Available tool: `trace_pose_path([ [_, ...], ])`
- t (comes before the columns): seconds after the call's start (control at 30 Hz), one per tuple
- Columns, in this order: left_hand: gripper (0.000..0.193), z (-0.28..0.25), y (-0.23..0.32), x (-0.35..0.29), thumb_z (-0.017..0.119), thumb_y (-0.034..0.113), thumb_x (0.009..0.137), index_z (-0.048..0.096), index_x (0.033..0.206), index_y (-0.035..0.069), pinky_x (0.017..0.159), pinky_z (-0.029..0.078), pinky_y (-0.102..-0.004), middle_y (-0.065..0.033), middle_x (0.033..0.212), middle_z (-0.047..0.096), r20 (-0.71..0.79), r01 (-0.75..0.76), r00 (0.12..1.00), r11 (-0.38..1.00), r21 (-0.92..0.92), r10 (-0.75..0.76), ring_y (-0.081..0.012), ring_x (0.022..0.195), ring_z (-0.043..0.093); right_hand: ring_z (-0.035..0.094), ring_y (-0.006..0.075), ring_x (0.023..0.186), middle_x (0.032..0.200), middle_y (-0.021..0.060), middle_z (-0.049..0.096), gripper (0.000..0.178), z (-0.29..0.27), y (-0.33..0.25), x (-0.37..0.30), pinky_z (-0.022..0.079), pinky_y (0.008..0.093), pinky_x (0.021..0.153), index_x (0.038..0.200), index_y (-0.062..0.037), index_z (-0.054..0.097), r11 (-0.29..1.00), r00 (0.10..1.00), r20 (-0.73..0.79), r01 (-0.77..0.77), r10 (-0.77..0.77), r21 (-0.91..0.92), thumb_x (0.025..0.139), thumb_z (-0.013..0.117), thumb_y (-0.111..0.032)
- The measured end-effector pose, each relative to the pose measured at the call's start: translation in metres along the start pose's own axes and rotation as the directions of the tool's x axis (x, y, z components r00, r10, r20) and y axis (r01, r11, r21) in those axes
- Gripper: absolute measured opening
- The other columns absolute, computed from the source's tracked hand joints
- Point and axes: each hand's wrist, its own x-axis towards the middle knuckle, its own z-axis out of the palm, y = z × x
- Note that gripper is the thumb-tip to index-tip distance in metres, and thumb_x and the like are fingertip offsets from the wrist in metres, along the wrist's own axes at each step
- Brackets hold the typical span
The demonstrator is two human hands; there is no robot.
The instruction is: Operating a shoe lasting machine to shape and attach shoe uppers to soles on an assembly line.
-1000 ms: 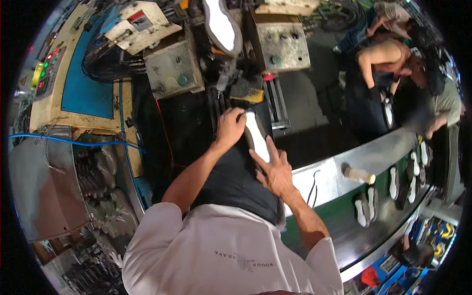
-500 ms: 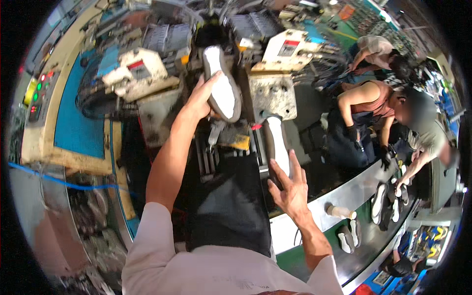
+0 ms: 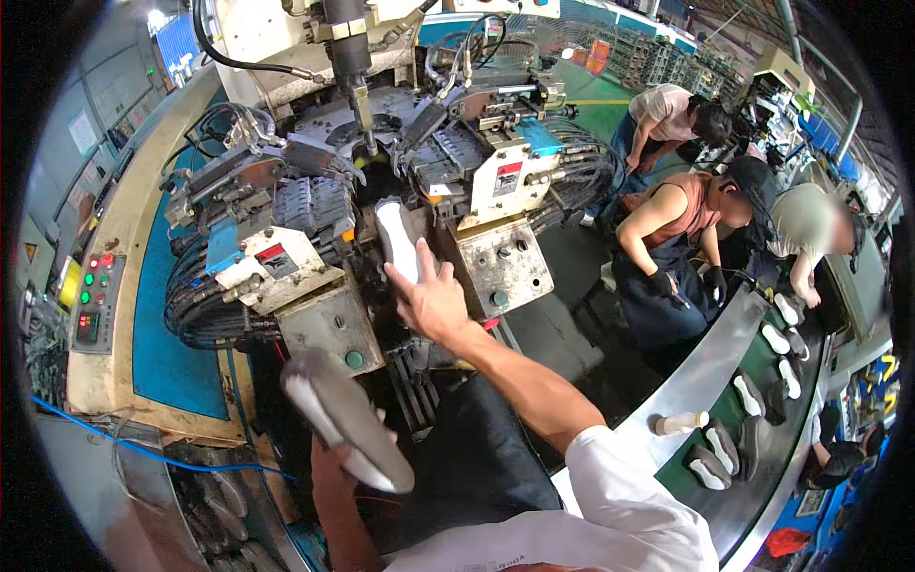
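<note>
My right hand (image 3: 435,303) reaches forward and grips the heel end of a grey shoe upper (image 3: 398,240) with a white underside, thumb on one side and fingers on the other. That upper lies bottom up, its far end at the dark middle opening of a shoe-making machine (image 3: 496,257). At the lower left, my left hand (image 3: 334,469) holds a second grey shoe upper (image 3: 348,419) with a white underside. This one is tilted, smeared by motion and covers most of the fingers. It hangs apart from the machine, nearer my body.
A control panel (image 3: 92,303) with lit buttons stands at left, above a blue hose (image 3: 152,459). Several shoe uppers (image 3: 707,467) and a pale bottle-like piece (image 3: 681,423) are on the bench with a metal edge (image 3: 658,391) at right. A seated co-worker (image 3: 672,248) is beyond.
My left hand has drawn back from the machine to the lower left with a shoe upper. My right hand has moved forward to the machine's middle with another. The view has tilted up.
</note>
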Motion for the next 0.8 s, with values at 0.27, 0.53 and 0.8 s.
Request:
trace_pose_path([
  [0.27,0.089,-0.007,-0.06,-0.102,0.08,0.05,0.093,0.043,0.158,0.002,0.099,0.061,-0.0663,-0.0307,0.135,0.067,-0.187,-0.158,0.965,0.976,0.147,0.184,-0.0533,0.113,0.072,0.04,0.0541,0.15,0.169,0.0317,0.035,0.073,0.024,0.0,-0.017,0.036,0.0589,0.125,0.162,-0.0224,0.051,0.991,0.961,-0.244,0.117,-0.129,-0.066,0.094,0.076,-0.029],
  [0.53,0.098,-0.011,-0.082,-0.072,0.054,0.078,0.101,0.042,0.161,0.0,0.108,0.053,-0.0692,-0.0322,0.142,0.063,-0.196,0.033,0.975,0.946,-0.323,-0.101,-0.0539,0.125,0.066,0.033,0.0522,0.158,0.168,0.0353,0.038,0.061,0.041,0.003,-0.013,0.025,0.0579,0.133,0.162,-0.0079,0.049,0.97,0.949,-0.203,0.232,-0.241,-0.069,0.103,0.056,-0.023],
  [0.8,0.086,0.002,-0.086,-0.024,0.034,0.07,0.111,0.043,0.16,0.001,0.098,0.059,-0.0609,-0.0304,0.135,0.066,-0.432,0.127,0.885,0.983,-0.135,-0.174,-0.0484,0.116,0.071,0.041,0.0502,0.155,0.163,0.0355,0.045,0.055,0.056,0.02,0.103,0.028,0.0553,0.131,0.16,-0.0097,0.054,0.95,0.937,-0.223,0.217,-0.267,-0.225,0.107,0.047,-0.024],
])
